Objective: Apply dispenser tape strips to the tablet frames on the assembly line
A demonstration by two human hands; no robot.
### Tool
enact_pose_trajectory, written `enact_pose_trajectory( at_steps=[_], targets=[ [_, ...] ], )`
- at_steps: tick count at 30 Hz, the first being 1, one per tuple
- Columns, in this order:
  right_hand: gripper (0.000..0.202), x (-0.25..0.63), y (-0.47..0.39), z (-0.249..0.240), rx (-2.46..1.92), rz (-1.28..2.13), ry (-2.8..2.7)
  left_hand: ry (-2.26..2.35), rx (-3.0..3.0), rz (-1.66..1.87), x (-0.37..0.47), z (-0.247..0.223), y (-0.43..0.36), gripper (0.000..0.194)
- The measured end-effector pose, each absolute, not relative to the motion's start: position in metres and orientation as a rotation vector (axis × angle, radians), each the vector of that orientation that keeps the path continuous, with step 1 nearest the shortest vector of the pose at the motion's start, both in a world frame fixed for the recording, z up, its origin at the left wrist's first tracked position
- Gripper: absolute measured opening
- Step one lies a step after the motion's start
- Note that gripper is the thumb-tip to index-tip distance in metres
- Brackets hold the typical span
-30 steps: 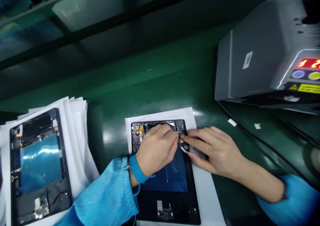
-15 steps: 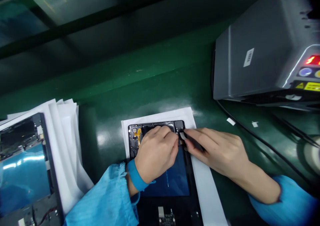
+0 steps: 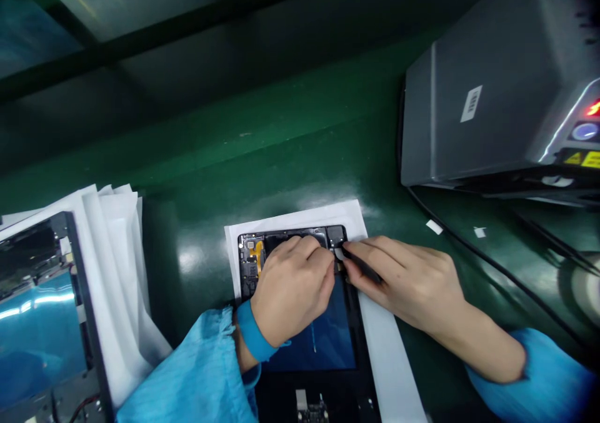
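An opened black device (image 3: 323, 354) with a blue panel and exposed circuit parts lies on white sheets (image 3: 389, 348). My left hand (image 3: 295, 279), with a blue band at the wrist, is closed over its upper part; what its fingertips pinch is hidden. My right hand (image 3: 407, 279) is at the upper right corner of the device, thumb and fingers closed on a dark slim tool (image 3: 365, 267). A small whitish piece (image 3: 339, 254) shows between the fingertips of both hands. An orange flex cable (image 3: 257, 254) is left of my left hand.
At the left, a second opened device (image 3: 42, 335) rests on stacked white sheets (image 3: 112, 254). A grey machine (image 3: 478, 123) stands at the upper right, with a black cable (image 3: 487, 254), white scraps (image 3: 434, 227) and tweezers (image 3: 557, 238) near it.
The view has shifted slightly, moving the left device a little outward. The whitish piece sits slightly lower and further left between the fingertips. Both hands stay almost in place.
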State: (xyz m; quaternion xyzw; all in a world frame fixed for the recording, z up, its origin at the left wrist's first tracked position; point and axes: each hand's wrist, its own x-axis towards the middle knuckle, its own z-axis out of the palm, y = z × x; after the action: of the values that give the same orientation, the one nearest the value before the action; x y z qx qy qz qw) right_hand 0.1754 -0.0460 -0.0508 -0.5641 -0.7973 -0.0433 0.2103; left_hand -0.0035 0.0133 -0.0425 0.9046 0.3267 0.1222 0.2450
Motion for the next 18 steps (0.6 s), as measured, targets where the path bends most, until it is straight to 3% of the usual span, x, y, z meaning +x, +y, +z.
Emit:
enact_pose_trajectory(
  at_steps=[18],
  targets=[
    [0.008, 0.1734, -0.0464, -0.0487, -1.545, -0.062, -2.276, 0.906, 2.45, 0.329, -0.0043, -0.0424, 0.013, 0.017]
  ],
)
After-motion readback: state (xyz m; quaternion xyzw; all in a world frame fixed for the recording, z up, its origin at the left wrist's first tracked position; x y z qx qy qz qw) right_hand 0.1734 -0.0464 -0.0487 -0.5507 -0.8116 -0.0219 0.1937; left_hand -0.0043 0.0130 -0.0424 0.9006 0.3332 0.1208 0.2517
